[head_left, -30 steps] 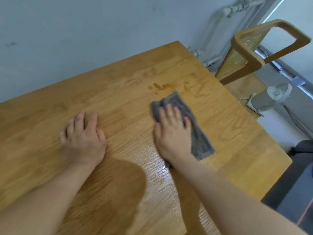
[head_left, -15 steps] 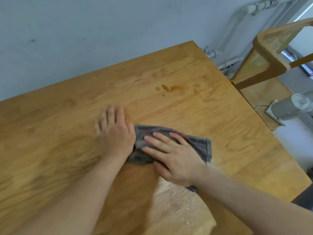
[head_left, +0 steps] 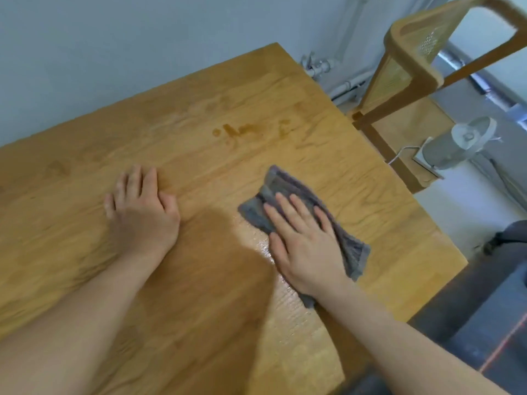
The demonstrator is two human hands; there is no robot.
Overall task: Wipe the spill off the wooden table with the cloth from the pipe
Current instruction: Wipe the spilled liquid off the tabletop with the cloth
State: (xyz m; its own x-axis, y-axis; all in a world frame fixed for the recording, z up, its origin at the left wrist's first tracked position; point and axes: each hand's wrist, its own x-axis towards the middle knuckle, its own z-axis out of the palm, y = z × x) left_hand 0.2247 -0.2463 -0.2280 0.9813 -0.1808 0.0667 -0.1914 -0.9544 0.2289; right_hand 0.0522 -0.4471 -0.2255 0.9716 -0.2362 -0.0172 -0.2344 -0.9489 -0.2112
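A grey cloth (head_left: 288,189) lies crumpled on the wooden table (head_left: 85,155), right of centre. My right hand (head_left: 302,240) presses flat on the cloth, fingers spread and pointing up-left. A brownish spill (head_left: 242,131) of small patches sits farther back on the table, apart from the cloth. A wet sheen (head_left: 262,246) shows on the wood just left of my right hand. My left hand (head_left: 142,212) rests flat on the bare table to the left, holding nothing. White pipes (head_left: 319,67) run along the wall behind the table's far corner.
A wooden chair with a cane back (head_left: 410,69) stands close to the table's right edge. A small white fan (head_left: 456,143) sits on the floor beyond it. A grey wall (head_left: 142,38) borders the table's far side. Dark flooring (head_left: 484,323) lies at lower right.
My right hand has slid the cloth to the right, away from my left hand, and turned it more upright. My left hand has stayed flat on the table.
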